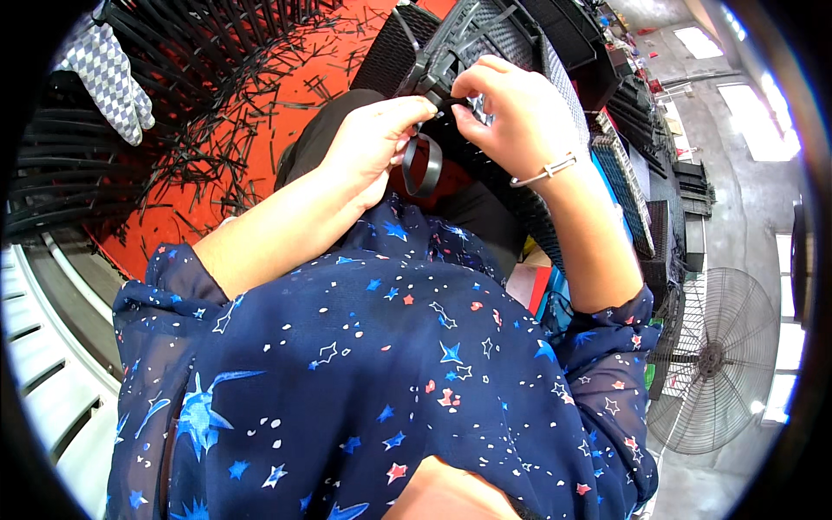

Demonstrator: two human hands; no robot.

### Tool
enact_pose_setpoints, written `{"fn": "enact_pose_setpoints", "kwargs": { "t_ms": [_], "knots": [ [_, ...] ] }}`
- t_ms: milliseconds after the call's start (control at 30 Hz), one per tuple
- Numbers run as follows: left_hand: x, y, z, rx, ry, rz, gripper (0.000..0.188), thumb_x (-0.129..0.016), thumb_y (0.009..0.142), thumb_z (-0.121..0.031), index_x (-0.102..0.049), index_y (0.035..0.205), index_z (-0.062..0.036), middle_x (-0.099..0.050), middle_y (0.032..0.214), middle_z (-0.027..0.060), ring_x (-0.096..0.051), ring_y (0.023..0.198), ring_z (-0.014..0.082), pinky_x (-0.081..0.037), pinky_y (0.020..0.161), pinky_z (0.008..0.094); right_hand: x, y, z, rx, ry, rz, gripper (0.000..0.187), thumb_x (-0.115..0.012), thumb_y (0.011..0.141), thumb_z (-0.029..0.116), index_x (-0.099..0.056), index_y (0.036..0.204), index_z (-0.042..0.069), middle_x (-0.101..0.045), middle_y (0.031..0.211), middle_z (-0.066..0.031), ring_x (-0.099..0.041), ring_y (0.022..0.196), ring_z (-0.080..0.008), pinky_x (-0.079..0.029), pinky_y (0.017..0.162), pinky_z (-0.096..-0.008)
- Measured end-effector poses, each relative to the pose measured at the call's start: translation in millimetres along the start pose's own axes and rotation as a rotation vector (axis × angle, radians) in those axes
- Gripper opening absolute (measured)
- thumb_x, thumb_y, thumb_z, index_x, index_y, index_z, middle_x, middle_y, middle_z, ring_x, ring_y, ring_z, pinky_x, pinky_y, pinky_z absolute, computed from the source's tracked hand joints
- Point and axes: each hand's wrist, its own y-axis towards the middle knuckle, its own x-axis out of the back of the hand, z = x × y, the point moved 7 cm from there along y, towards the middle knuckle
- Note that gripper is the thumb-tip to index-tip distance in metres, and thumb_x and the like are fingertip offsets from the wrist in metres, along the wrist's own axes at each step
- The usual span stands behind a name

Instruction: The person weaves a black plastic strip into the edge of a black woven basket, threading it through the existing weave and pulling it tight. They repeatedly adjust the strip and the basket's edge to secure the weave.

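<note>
A flat black plastic strip (422, 173) hangs in a loop below my fingers. My left hand (368, 143) is closed, pinching the strip between thumb and fingers against the black woven furniture piece (390, 56). Beside it, my right hand (516, 113) has its thumb and curled forefinger around a dark part of the strip at the edge of the piece; the exact grip is partly hidden. The woven piece stands tilted in front of my knees, with a black frame bar and crossing strips near my fingertips.
Cut black strips litter the red floor (251, 130). At the left are racks of black bars (78, 165) with a checked glove (108, 82) hung on them, and a white slatted seat (52, 373). More woven pieces (628, 186) and a large fan (711, 360) stand right.
</note>
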Motion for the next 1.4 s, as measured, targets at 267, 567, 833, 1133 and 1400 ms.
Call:
{"fn": "enact_pose_setpoints", "kwargs": {
  "t_ms": [267,567,833,1133,1400],
  "knots": [
    [1,3,4,0.045,-0.085,0.013,0.017,-0.064,0.085,-0.023,-0.064,0.076,-0.0087,-0.050,0.064,-0.0034,-0.034,0.050,0.0061,-0.027,0.048,0.0228,-3,18,11,0.085,-0.237,0.225,0.010,-0.064,0.074,0.013,-0.067,0.072,0.003,-0.066,0.073,-0.0146,-0.067,0.074,-0.0325,-0.054,0.070,-0.0410],
    [17,12,13,0.081,-0.098,-0.073,0.019,-0.060,0.087,-0.024,-0.064,0.079,-0.0067,-0.051,0.067,-0.0028,-0.036,0.050,0.0065,-0.029,0.046,0.0224,-19,29,13,0.105,-0.330,0.467,0.014,-0.065,0.075,0.011,-0.073,0.083,0.004,-0.070,0.084,-0.0167,-0.070,0.083,-0.0298,-0.056,0.070,-0.0389],
    [78,14,53,0.456,0.135,-0.036,0.020,-0.058,0.082,-0.028,-0.065,0.084,-0.0096,-0.047,0.065,-0.0052,-0.033,0.050,0.0058,-0.028,0.046,0.0216,-108,21,25,-0.038,-0.256,0.750,0.016,-0.069,0.072,0.009,-0.074,0.087,0.005,-0.071,0.088,-0.0173,-0.070,0.087,-0.0311,-0.056,0.075,-0.0389],
    [101,22,11,0.469,0.616,0.273,0.033,-0.063,0.089,-0.025,-0.066,0.114,-0.0050,-0.054,0.079,-0.0066,-0.040,0.059,0.0037,-0.035,0.053,0.0196,-113,30,19,0.044,-0.166,0.548,0.019,-0.067,0.079,0.022,-0.073,0.086,0.005,-0.070,0.085,-0.0165,-0.069,0.083,-0.0321,-0.055,0.076,-0.0407],
    [130,9,11,0.243,0.975,0.228,0.023,-0.063,0.089,-0.027,-0.075,0.098,-0.0092,-0.059,0.074,-0.0017,-0.052,0.058,0.0060,-0.045,0.051,0.0225,-29,64,-14,-0.244,0.250,0.172,0.019,-0.073,0.085,0.020,-0.069,0.087,0.001,-0.059,0.066,0.0008,-0.056,0.059,-0.0082,-0.043,0.055,-0.0235]
  ]
}}
